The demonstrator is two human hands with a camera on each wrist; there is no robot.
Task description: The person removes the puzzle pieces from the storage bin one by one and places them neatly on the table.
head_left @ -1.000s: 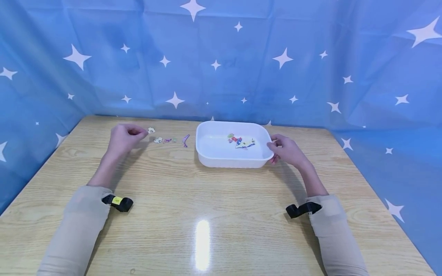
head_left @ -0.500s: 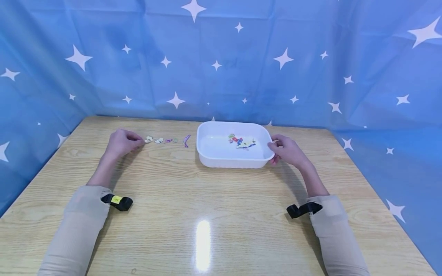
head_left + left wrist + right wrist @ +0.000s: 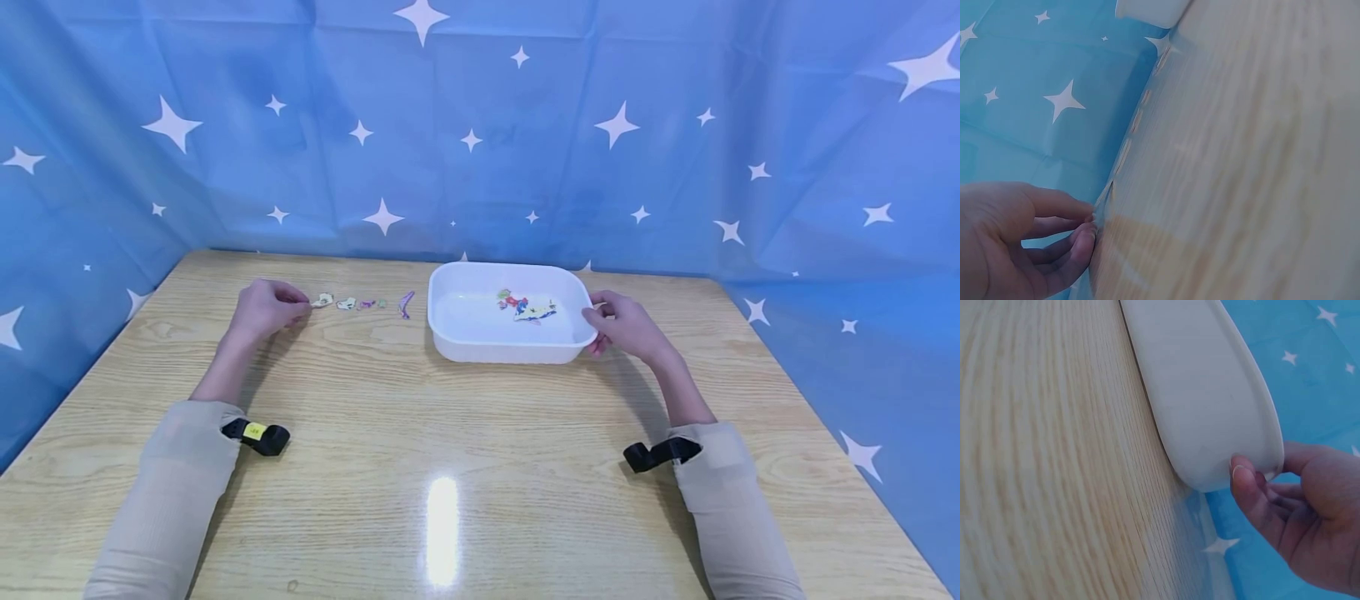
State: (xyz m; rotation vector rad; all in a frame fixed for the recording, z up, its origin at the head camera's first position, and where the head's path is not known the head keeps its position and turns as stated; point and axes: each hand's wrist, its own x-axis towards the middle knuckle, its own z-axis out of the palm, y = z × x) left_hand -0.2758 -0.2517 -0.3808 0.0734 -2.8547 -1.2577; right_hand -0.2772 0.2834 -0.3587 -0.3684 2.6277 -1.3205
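Note:
At the far left of the table, the thumb and fingertips of my left hand (image 3: 268,310) pinch the near edge of a small flat pale cut-out (image 3: 322,300). In the left wrist view this cut-out (image 3: 1105,197) shows only as a thin edge at the fingertips. To its right lie another pale cut-out (image 3: 346,304), a purple one (image 3: 367,305), a tiny green one (image 3: 382,303) and a curved purple one (image 3: 406,304), in a row. My right hand (image 3: 624,325) grips the right end of a white plastic tub (image 3: 510,353), thumb outside and fingers at its rim.
Inside the tub lie a red, green and blue cut-out (image 3: 512,302) and a yellowish cut-out with a blue edge (image 3: 535,312). A blue star-print curtain (image 3: 480,183) hangs behind the wooden table (image 3: 360,467). Each forearm carries a black wrist camera (image 3: 268,440).
My left hand has shifted slightly toward me and left. The pale cut-out moved from above the row to its left end. My right hand and the tub stay put.

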